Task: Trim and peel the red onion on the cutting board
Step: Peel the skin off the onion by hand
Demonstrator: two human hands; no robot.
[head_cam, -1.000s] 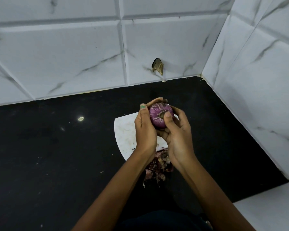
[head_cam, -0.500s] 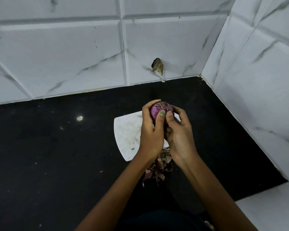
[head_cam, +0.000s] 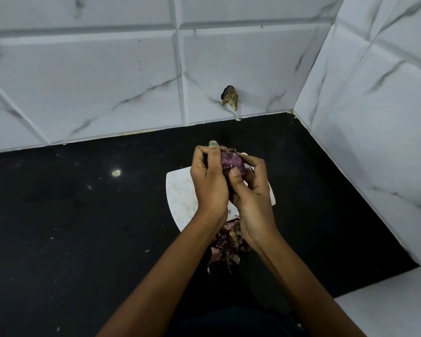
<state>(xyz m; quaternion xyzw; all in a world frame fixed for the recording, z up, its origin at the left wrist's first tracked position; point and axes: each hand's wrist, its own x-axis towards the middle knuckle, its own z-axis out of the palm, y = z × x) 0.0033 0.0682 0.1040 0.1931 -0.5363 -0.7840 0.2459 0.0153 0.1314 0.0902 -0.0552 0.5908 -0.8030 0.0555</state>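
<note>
Now rolled further into the left hand (head_cam: pixel 208 183), red onion (head_cam: pixel 231 161) gripped in curled fingers, right hand (head_cam: pixel 252 190) thumb pinching at skin, so peeling's ongoing above the cutting board (head_cam: pixel 180 193).

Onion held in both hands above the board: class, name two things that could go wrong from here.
1. The onion is gripped in the air by the left hand and right hand; if it slips, it may miss the small board and roll on the counter.
2. The peel pile lies at the board's near edge and could scatter.
</note>
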